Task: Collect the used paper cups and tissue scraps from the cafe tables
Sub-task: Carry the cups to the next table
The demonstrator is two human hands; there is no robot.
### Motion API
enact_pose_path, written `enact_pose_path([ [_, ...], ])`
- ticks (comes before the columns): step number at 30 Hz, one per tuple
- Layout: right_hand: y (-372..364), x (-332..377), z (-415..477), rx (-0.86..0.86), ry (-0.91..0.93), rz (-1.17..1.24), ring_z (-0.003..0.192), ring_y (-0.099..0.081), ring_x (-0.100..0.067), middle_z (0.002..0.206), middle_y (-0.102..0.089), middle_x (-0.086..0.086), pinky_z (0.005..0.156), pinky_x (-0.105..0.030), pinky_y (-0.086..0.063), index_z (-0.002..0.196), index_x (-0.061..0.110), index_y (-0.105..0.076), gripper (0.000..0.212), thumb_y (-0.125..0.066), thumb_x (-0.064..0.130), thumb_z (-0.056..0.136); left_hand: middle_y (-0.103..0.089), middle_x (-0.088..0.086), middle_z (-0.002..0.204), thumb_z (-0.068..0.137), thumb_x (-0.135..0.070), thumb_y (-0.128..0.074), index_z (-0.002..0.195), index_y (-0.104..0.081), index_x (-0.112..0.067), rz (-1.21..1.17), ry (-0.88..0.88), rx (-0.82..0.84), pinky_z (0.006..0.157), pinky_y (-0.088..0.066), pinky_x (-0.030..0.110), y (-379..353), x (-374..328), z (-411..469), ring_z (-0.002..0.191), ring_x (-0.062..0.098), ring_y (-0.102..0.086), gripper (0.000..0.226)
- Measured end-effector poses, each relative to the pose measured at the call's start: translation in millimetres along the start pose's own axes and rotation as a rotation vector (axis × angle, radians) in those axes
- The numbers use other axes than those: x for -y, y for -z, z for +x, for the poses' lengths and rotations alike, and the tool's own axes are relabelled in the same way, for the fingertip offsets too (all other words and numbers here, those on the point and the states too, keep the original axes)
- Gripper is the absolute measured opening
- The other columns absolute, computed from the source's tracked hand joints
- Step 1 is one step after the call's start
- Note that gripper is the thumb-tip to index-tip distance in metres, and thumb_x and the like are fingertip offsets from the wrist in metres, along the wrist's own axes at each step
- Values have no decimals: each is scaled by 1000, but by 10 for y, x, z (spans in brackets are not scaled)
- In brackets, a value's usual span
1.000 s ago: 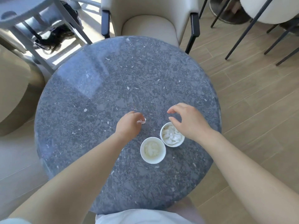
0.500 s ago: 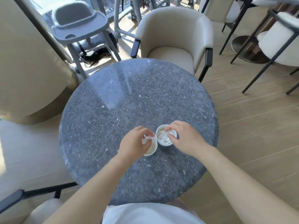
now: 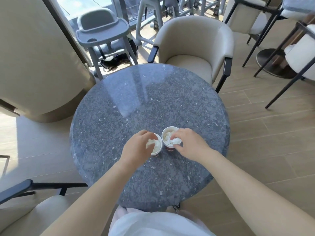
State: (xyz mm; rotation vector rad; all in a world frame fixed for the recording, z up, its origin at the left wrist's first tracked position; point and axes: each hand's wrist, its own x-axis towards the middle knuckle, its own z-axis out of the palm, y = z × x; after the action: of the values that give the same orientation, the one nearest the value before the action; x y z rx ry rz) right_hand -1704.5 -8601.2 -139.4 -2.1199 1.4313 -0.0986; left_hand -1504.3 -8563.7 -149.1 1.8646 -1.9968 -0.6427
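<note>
Two white paper cups stand side by side on the round grey stone table [image 3: 119, 116], near its front half. My left hand [image 3: 137, 149] hovers over the left cup [image 3: 158, 148], its fingers pinched on a white tissue scrap [image 3: 150, 143] at the cup's mouth. The fingers of my right hand [image 3: 190, 143] press another tissue scrap [image 3: 174, 141] into the right cup [image 3: 167, 130], which holds more crumpled tissue. Both cups show dark red lower walls.
A beige armchair [image 3: 192, 48] faces me across the table. A grey high chair [image 3: 102, 31] stands at the back left, beside a large beige rounded seat back [image 3: 34, 65]. Another beige chair [image 3: 34, 212] sits at the lower left; black-legged chairs [image 3: 298, 51] stand at the right.
My hands have moved from the bare tabletop to the cups, each carrying a tissue scrap to a cup's mouth. My view has tilted up, showing more of the room.
</note>
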Motion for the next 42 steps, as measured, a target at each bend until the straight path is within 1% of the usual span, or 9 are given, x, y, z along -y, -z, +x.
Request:
enact_pose_path([
  [3,-90,-4,9,-20,16,-29,111,-45,-18,115,-58,4,81,-35,-46,106,25,-60,21,-60,25,84,-56,-18,101,85,-37,-59,102,-59,-32,70,-43,115,74,-44,29,-68,11,-37,96,15,-55,18],
  [6,-173,21,16,10,49,-91,110,-48,-21,115,-58,5,80,-37,-49,106,22,-61,21,-60,23,85,-55,-15,120,85,-45,-56,113,-54,-34,328,-146,265,89,-37,33,-85,40,38,111,15,-51,30],
  [10,-210,82,76,5,29,-165,109,-48,-22,113,-57,5,75,-37,-51,106,21,-61,20,-55,17,87,-57,-12,121,88,-34,-52,115,-52,-29,454,-227,365,89,-32,31,-28,16,241,106,18,-55,28],
  [15,-244,162,45,-69,-116,-110,104,-49,-23,107,-59,1,68,-29,-43,94,17,-61,15,-53,10,84,-62,-6,112,85,-25,-55,112,-54,-25,482,-265,353,81,-40,29,101,80,354,99,23,-59,28],
  [19,-230,319,-82,-194,-223,-19,97,-52,-28,98,-62,-6,70,-34,-47,89,14,-62,15,-51,10,80,-62,-6,109,81,-23,-55,113,-55,-29,423,-349,326,75,-42,31,275,80,414,97,24,-59,33],
  [21,-163,419,-178,-280,-251,39,96,-52,-28,99,-63,-7,74,-38,-48,93,14,-63,16,-54,10,80,-61,-7,109,78,-23,-54,113,-56,-31,376,-409,302,74,-42,30,402,-1,470,98,23,-59,36],
  [27,127,692,-561,-558,-336,66,93,-54,-22,96,-63,-2,75,-37,-46,94,13,-64,13,-61,10,82,-62,-5,100,74,-23,-55,107,-61,-29,201,-624,260,65,-39,29,769,-403,585,93,24,-58,34],
  [33,220,966,-1043,-797,-476,13,94,-57,-25,103,-67,-2,80,-30,-44,96,13,-68,20,-64,4,79,-61,-8,117,78,-12,-58,116,-59,-30,62,-818,251,77,-49,34,907,-719,467,102,21,-58,43],
  [42,-26,1215,-1671,-921,-649,14,100,-58,-26,107,-67,-3,86,-29,-42,105,11,-67,27,-65,3,80,-65,-3,110,81,-7,-59,113,-63,-22,-101,-998,299,77,-51,38,823,-899,150,99,25,-60,36],
])
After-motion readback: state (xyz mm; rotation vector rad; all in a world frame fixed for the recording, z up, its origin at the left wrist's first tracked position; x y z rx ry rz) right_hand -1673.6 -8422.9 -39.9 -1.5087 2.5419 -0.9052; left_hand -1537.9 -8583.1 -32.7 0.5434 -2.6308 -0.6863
